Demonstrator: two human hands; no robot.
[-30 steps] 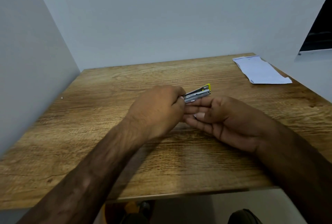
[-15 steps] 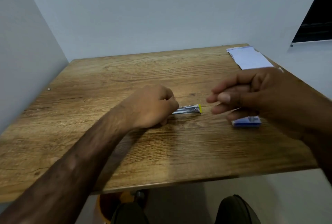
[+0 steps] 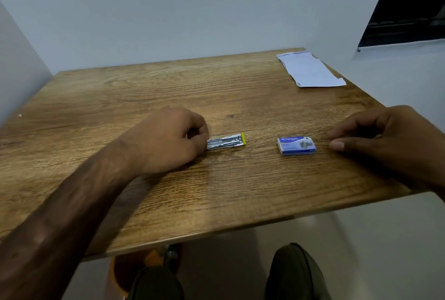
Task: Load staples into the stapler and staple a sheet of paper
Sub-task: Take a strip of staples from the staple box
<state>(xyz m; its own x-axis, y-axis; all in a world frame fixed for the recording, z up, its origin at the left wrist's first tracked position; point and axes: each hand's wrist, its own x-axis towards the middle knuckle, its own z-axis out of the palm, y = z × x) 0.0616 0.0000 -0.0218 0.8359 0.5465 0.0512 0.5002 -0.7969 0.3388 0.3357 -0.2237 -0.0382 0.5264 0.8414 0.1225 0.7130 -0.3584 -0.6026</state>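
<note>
A small stapler with a metal body and a yellow tip lies flat on the wooden table, pointing right. My left hand rests on the table and grips its left end with curled fingers. A small blue staple box lies to the right of the stapler. My right hand hovers just right of the box with loosely curled fingers, holding nothing and a short gap from the box. A folded white sheet of paper lies at the table's far right corner.
Grey walls close the table on the left and at the back. The table's near edge runs below my forearms, and my knees show under it beside an orange object on the floor. A dark window is at upper right.
My left hand has lowered the stapler onto the table. My right hand let go of it and moved right, uncovering the blue staple box, and now hovers beside it.
</note>
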